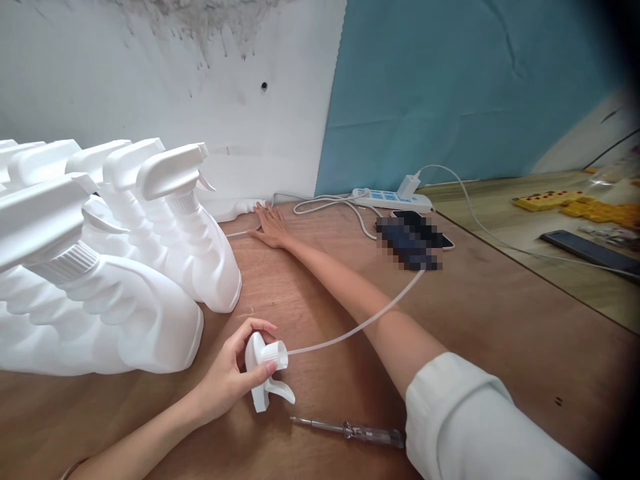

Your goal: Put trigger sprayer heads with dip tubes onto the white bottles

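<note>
My left hand (235,370) is closed around a white trigger spray head (259,380), held just over the wooden table. Its clear dip tube (350,332) curves away to the right and up. My right arm stretches across to the wall, where my right hand (271,227) has its fingers spread at the neck of a white bottle (227,211) lying on its side. The fingertips seem to touch the neck; most of that bottle is hidden behind a standing one. Several white spray bottles (200,260) with sprayer tops stand in rows on the left.
A clear-handled screwdriver (350,430) lies near the front edge. Further back are a power strip (390,199) with a plugged-in charger, looped white cable (325,200) and a phone (440,233) beside a blurred-out item. Yellow pieces (555,200) and a dark phone (590,248) lie right.
</note>
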Action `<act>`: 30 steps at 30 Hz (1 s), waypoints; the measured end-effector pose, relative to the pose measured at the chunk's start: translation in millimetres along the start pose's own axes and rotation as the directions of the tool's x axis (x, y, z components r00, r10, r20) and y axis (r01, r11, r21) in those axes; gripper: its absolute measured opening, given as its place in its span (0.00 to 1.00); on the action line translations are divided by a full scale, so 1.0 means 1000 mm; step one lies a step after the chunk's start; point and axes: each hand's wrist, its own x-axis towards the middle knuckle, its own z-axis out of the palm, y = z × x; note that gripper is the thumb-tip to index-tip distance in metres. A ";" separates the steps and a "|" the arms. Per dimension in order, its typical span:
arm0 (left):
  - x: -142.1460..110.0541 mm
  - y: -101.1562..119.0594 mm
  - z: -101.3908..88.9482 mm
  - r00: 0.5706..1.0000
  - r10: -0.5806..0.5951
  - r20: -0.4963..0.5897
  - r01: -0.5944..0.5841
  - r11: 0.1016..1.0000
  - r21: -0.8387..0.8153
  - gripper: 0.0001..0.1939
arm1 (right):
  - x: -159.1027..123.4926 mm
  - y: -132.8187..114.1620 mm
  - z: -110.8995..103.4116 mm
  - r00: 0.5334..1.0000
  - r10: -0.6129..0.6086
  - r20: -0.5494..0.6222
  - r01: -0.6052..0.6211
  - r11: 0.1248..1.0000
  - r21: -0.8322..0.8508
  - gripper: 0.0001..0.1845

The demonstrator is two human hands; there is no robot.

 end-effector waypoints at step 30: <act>-0.001 0.004 0.000 0.999 -0.013 0.042 0.016 0.998 -0.059 0.15 | 0.033 0.028 0.010 0.966 0.254 -0.051 -0.237 0.945 0.226 0.40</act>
